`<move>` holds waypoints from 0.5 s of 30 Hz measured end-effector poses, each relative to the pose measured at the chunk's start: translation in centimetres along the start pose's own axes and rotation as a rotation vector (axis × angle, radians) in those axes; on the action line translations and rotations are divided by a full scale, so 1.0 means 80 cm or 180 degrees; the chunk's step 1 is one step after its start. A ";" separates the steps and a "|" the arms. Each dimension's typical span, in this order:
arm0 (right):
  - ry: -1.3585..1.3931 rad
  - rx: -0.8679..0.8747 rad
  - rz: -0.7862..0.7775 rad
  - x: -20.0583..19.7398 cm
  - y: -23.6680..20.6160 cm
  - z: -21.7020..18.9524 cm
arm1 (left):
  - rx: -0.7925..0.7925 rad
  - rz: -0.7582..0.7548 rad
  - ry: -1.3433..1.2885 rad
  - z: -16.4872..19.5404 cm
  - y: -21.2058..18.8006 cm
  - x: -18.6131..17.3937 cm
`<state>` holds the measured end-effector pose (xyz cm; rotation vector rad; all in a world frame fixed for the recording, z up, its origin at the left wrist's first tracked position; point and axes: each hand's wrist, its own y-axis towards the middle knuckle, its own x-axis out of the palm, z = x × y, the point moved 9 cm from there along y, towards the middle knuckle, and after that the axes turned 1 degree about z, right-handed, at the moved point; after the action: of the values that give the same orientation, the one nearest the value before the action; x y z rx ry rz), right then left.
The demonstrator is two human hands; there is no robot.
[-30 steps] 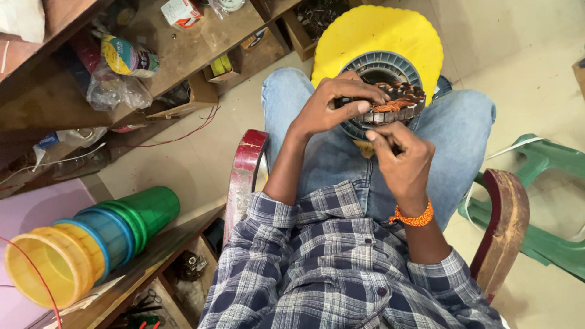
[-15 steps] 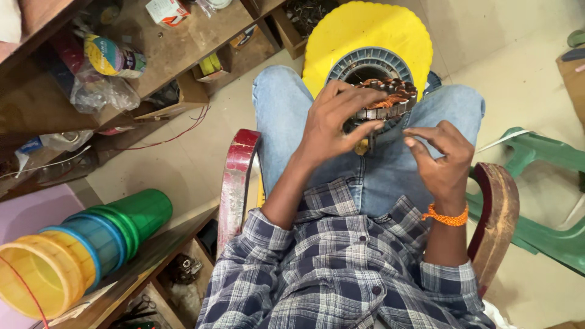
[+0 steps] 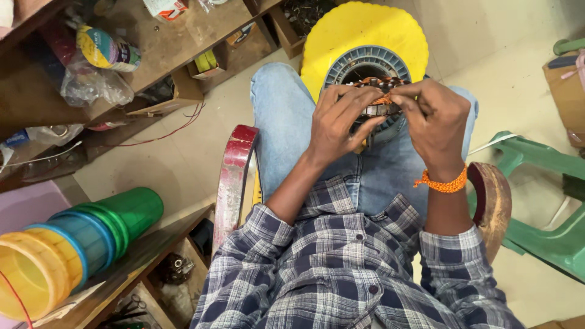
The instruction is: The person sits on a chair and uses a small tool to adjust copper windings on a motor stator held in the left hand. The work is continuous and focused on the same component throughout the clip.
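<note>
A round grey motor stator with copper windings rests on my lap, in front of a yellow plastic stool. My left hand grips the stator's near side, fingers curled over the windings. My right hand, with an orange thread band at the wrist, pinches the copper wire at the winding's edge, close against my left fingers. Both hands hide most of the stator's lower half.
I sit in a chair with red-brown armrests. A wooden shelf with bags and boxes stands at the left. Stacked plastic cups lie on a bench at the lower left. A green plastic chair is at the right.
My right hand, which was lower and off to the right, has come up onto the stator's windings next to my left hand. The view has shifted closer.
</note>
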<state>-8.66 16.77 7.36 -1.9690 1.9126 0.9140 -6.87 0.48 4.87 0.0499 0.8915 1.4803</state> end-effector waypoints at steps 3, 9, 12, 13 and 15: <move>-0.0070 0.0119 -0.0120 0.007 0.011 0.005 | -0.0001 0.0015 0.0021 0.001 0.003 -0.002; 0.0250 -0.0036 -0.0212 0.010 0.031 0.005 | -0.0775 -0.0050 -0.0190 0.001 0.012 -0.007; 0.0070 -0.0018 -0.0093 0.011 0.038 0.009 | -0.1543 -0.0483 -0.0011 -0.021 0.020 0.012; -0.0160 0.0040 -0.0045 0.010 0.038 0.011 | -0.1807 -0.0688 0.0100 -0.033 0.021 0.021; -0.0106 0.0182 0.0088 0.007 0.038 0.013 | -0.1518 -0.0632 -0.0082 -0.035 0.042 0.034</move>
<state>-11.87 16.60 6.94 -1.8879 1.9304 0.8835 -11.56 1.95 3.43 -0.3609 0.4886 1.4652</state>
